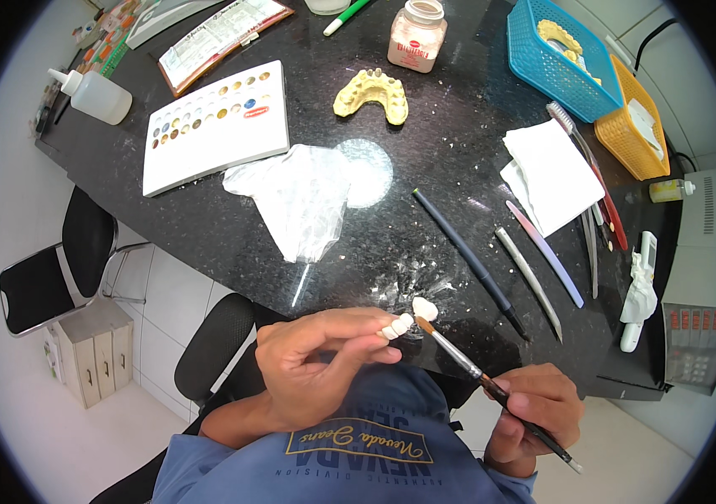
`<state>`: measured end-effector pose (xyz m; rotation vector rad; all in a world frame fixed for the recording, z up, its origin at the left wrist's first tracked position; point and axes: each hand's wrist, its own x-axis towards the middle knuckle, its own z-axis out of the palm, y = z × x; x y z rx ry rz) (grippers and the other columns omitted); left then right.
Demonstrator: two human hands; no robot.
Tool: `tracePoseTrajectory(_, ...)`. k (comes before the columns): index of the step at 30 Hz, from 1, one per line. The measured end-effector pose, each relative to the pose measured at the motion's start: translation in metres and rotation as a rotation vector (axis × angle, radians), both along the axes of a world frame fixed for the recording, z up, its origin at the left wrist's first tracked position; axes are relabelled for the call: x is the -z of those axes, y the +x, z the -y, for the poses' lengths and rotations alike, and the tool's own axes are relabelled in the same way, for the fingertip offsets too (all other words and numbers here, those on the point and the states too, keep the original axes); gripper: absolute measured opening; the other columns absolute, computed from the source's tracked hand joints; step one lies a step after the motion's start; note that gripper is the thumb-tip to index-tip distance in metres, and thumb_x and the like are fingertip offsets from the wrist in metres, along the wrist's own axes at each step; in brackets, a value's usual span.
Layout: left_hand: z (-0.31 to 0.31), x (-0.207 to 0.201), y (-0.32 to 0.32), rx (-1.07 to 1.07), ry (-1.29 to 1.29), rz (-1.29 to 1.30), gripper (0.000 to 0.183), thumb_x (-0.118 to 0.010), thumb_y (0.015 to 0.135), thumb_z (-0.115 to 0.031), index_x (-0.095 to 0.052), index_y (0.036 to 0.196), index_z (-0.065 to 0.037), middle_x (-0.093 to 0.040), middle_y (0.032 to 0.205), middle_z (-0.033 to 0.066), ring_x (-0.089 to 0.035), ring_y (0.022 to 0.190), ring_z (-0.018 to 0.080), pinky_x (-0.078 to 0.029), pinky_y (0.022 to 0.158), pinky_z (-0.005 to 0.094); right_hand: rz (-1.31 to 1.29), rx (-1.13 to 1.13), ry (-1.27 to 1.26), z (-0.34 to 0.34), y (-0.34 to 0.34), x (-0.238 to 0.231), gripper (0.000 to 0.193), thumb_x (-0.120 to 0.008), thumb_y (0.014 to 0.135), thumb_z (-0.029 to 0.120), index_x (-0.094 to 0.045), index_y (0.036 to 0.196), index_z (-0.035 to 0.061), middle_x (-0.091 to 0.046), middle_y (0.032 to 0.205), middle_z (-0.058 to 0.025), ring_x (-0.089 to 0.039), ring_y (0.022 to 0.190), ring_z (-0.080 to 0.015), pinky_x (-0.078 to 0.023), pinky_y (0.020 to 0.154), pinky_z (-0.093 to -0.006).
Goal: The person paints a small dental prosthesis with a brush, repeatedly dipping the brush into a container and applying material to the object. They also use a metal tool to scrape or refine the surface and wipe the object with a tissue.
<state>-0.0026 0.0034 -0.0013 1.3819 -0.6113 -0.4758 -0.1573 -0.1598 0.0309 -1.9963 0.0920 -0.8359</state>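
I am pinching a small white tooth piece [397, 326] between the closed fingertips of my left hand [320, 365], just over the near edge of the black counter [425, 151]. My right hand [534, 412] is gripping a thin brush [492, 386], its tip nearly touching the piece. The coating looks underway, not finished. At twelve o'clock a yellow jaw cast [372, 92] and a capped powder jar [417, 35] are sitting; at one o'clock a blue basket [534, 67] is holding another cast.
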Motion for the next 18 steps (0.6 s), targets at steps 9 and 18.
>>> tracePoseTrajectory(9,0.0,0.002,0.0,-0.006,-0.001,0.003,0.007,-0.061,0.088,0.006,-0.063,0.094,0.008,-0.068,0.094,0.0257,-0.072,0.075,0.0281,-0.062,0.061,0.03,-0.035,-0.051,-0.029,0.0,0.01,-0.004,0.03,-0.073,0.067,-0.002,-0.065,0.096,0.0007,-0.068,0.082,-0.0132,-0.07,0.069,-0.0248,-0.058,0.058,-0.0312)
tracePoseTrajectory(18,0.0,0.002,0.0,0.002,-0.001,-0.003,0.009,-0.059,0.087,0.01,-0.063,0.094,0.01,-0.067,0.093,0.0269,-0.072,0.076,0.0284,-0.063,0.062,0.0301,-0.004,0.008,-0.019,0.002,-0.006,-0.001,0.028,-0.072,0.066,-0.001,-0.065,0.093,0.0007,-0.067,0.077,-0.0135,-0.07,0.068,-0.025,-0.057,0.055,-0.0305)
